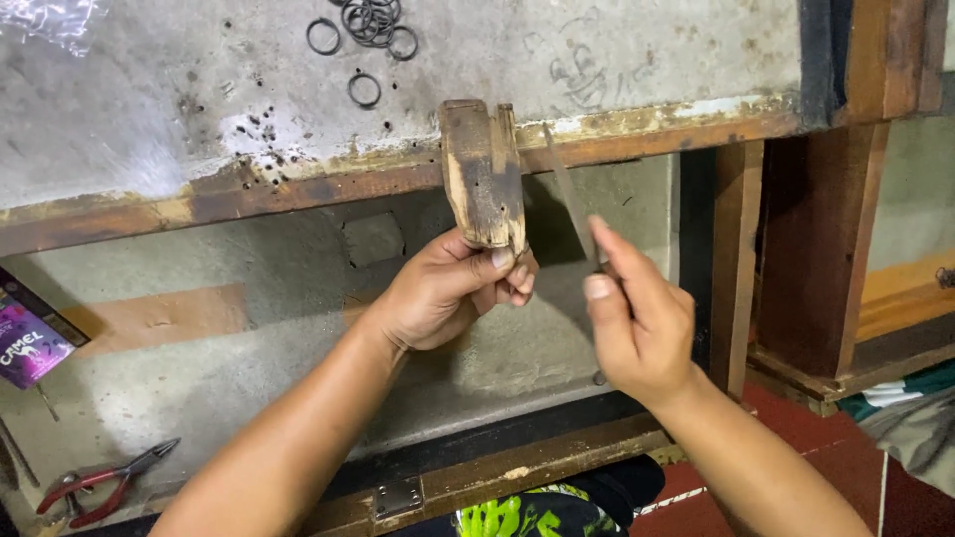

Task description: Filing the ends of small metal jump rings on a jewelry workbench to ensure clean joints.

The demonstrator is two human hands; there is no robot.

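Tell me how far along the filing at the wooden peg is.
Done: several metal rings lie on the bench top. In hand: the left hand pinches something small against the wooden peg; the right hand holds a slim file. What is left cannot be told.

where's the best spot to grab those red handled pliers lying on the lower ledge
By the red handles of the red handled pliers, coming from above at the lower left. The handles splay apart there, while the dark metal jaws taper to a narrow tip toward the upper right.

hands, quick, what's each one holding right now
Left hand: closed at the base of the worn wooden block.
Right hand: closed on a thin metal file.
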